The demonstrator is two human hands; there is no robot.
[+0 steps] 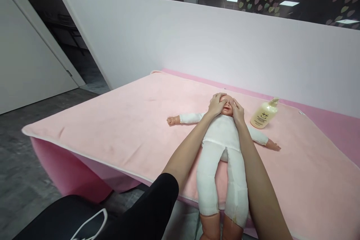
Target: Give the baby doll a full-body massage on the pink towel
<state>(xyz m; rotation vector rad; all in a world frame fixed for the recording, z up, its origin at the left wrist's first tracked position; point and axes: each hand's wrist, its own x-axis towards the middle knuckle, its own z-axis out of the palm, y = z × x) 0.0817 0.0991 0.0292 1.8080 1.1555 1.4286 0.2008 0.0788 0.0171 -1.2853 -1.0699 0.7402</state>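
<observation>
A baby doll (222, 131) with a white cloth body lies on its back, arms spread out to both sides. My left hand (216, 104) rests on the left side of the doll's head (227, 109), its fingers laid over the forehead and eye. On the opposite side of the face, my right hand (237, 110) touches the temple and cheek with extended fingers. Between the hands, the doll's nose and mouth show, while its eyes are mostly covered. Both forearms run along the doll's body. Neither hand is wrapped round anything.
A pale yellow pump bottle (263, 114) stands right of the doll's head, near its arm. Pink cloth (112, 120) covers the table, and the doll's feet hang past the near edge. A white wall (180, 37) with a window rises behind; a door (30, 52) is at left.
</observation>
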